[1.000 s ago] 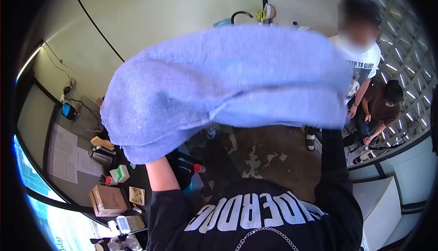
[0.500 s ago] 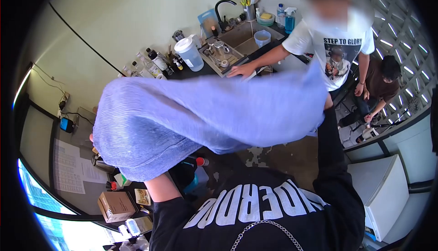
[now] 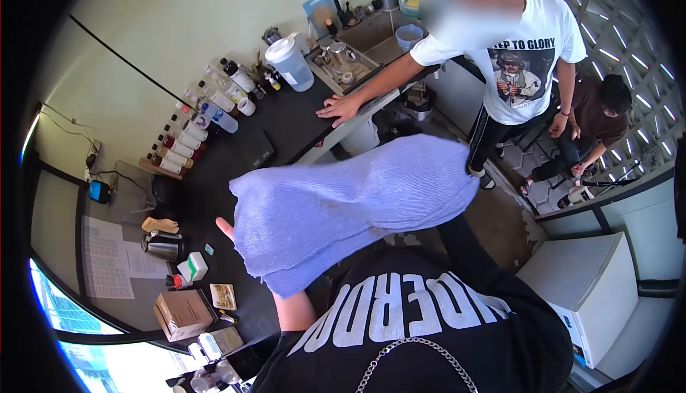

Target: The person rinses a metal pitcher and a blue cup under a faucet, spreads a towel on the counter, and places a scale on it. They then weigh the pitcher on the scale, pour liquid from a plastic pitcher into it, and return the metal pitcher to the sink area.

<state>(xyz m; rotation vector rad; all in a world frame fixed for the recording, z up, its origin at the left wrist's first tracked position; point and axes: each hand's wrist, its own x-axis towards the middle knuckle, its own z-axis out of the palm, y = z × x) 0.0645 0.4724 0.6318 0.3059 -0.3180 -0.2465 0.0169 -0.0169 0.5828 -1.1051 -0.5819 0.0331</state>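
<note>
A blue-purple ribbed cloth [image 3: 350, 207] is up in the air in front of my chest, bunched and folded over. My left hand [image 3: 225, 228] is under its left end and holds it. One finger sticks out past the cloth's edge, and the other fingers are covered. The cloth's right end covers my right hand, so only the black sleeve [image 3: 471, 246] shows and its fingers are hidden.
A co-worker in a white shirt [image 3: 564, 36] rests a hand [image 3: 341, 109] on the dark counter [image 3: 296, 125]. Bottles [image 3: 179, 143], a lidded pitcher [image 3: 289, 64] and a sink [image 3: 371, 36] line the wall. Another person [image 3: 597, 125] sits behind. A white fridge [image 3: 579, 279] stands right.
The cloth, stretched wide and blurred before, is now more compact, and its left end has moved right. The co-worker has come closer, with the hand farther left on the counter.
</note>
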